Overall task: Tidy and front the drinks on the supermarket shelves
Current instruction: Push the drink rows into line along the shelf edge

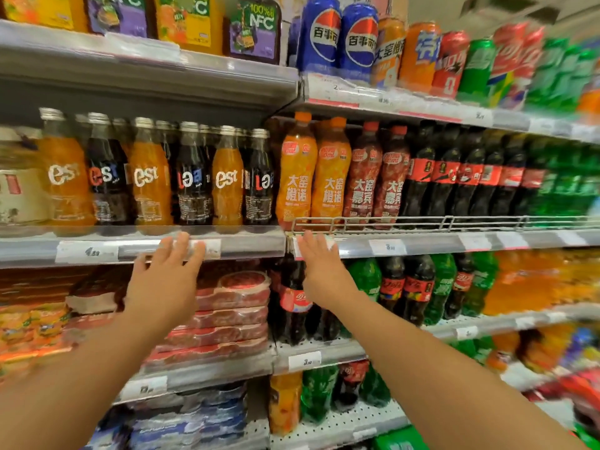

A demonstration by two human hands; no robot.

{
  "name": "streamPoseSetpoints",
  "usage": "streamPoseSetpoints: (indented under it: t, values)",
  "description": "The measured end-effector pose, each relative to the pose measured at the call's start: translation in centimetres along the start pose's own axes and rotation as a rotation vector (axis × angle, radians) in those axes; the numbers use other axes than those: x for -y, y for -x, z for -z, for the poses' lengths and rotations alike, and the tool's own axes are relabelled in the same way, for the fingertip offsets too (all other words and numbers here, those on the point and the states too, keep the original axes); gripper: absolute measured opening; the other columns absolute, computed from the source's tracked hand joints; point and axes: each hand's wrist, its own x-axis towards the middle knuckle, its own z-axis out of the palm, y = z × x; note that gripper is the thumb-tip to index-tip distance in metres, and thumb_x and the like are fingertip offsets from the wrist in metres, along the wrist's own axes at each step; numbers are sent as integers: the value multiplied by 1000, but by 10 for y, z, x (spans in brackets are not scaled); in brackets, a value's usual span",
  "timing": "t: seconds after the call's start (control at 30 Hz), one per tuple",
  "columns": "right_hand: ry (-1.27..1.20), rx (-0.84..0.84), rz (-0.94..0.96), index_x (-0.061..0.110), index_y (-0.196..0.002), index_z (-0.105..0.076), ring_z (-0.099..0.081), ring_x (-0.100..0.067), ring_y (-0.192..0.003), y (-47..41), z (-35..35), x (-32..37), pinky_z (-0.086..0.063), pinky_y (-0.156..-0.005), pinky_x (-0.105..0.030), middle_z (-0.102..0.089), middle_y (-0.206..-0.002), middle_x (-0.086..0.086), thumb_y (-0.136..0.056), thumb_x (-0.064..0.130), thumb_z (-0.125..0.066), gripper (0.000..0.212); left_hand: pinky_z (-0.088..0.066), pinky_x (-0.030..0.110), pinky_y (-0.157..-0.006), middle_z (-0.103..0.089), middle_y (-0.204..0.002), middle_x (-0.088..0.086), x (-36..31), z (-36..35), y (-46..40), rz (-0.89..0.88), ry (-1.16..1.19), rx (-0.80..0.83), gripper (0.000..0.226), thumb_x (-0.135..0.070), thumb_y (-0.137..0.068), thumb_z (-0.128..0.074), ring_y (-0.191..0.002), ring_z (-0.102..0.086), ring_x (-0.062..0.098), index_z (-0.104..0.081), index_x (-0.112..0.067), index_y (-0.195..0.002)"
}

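Note:
Both my hands reach up toward the middle shelf. My left hand (165, 277) has straight spread fingers, its tips at the shelf's front edge (97, 251) below the "est" bottles (188, 180), which alternate orange and dark cola. My right hand (321, 271) is also flat and holds nothing; its fingertips sit just under the wire rail (422, 220), below the orange soda bottles (313, 177). Beside those stand two red-brown bottles (376, 177) and a row of dark cola bottles (454, 177). Some "est" labels face sideways.
Juice cartons (191, 21) and soda cans (357, 43) fill the top shelf. Below my hands are stacked red multipacks (233, 306), cola and green bottles (418, 287) and orange bottles (532, 280). Price tags line the shelf edges. The right side is blurred.

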Motion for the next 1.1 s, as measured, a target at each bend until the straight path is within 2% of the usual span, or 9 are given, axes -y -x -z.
streamPoseSetpoints:
  t: [0.1,0.17,0.27,0.47,0.63,0.8,0.93,1.0,1.1]
  values:
    - [-79,40,40,16,-155,-7,8,-23,-148,18,6,-17,-2,-120,-40,7,-163,-2,-82,-5,-49,86,-14,51,-118,-1,-160,18,-34,3,4,11,39,-50,80,-34,-87,-53,-147,4,37,-11,-15,-152]
    - [-99,6,5,19,-155,-13,2,-22,-149,38,6,-40,-9,-120,-40,1,-163,1,-84,-5,-47,82,-8,50,-119,0,-161,17,-61,1,9,-144,49,-84,77,-34,-87,-52,-148,6,34,-15,-15,-152]
    - [-35,-11,-75,18,-154,-17,-3,-21,-149,68,6,-88,-5,-121,-42,-5,-163,-1,-87,-4,-47,77,-2,46,-119,8,-162,9,-109,2,15,-357,137,-75,79,-32,-86,-51,-148,13,26,-12,-20,-154]
    - [-12,-86,-244,18,-154,-21,-7,-19,-149,112,29,-217,-11,-120,-35,-12,-162,-3,-87,-3,-44,74,-6,45,-119,7,-162,5,-208,16,-2,-484,169,-123,81,-31,-89,-47,-148,8,26,-1,-17,-154]
    - [12,-214,-284,16,-154,-17,-4,-23,-147,107,45,-334,-20,-116,-39,-5,-162,-5,-84,-5,-51,80,-5,51,-118,7,-162,8,-288,10,-30,-314,106,-152,90,-37,-86,-51,-148,5,29,4,-17,-153]
    - [155,-232,-102,9,-149,-26,-12,-37,-145,80,46,-416,-17,-117,-54,-17,-158,-16,-76,2,-59,81,6,52,-116,10,-161,12,-340,1,-30,-21,40,-146,93,-36,-84,-53,-147,12,31,2,-9,-153]
    - [150,-212,7,9,-141,-34,-16,-36,-144,77,35,-440,-16,-114,-59,-27,-151,-13,-76,2,-55,68,-5,48,-119,2,-162,11,-382,1,-7,-209,77,-105,82,-29,-88,-51,-148,3,29,-5,-10,-154]
    - [143,-236,38,5,-147,-30,-11,-34,-146,78,26,-448,-13,-117,-56,-22,-157,-14,-78,1,-57,74,-18,43,-118,-14,-160,11,-402,-2,4,-258,176,-62,72,-28,-91,-52,-147,-14,27,-18,-10,-152]
    - [73,-295,75,-1,-145,-36,-20,-40,-144,78,19,-451,-15,-115,-59,-28,-154,-21,-73,-4,-65,78,-17,34,-116,-18,-158,10,-419,-7,-7,17,517,7,66,-31,-97,-47,-145,-16,25,-18,-7,-152]
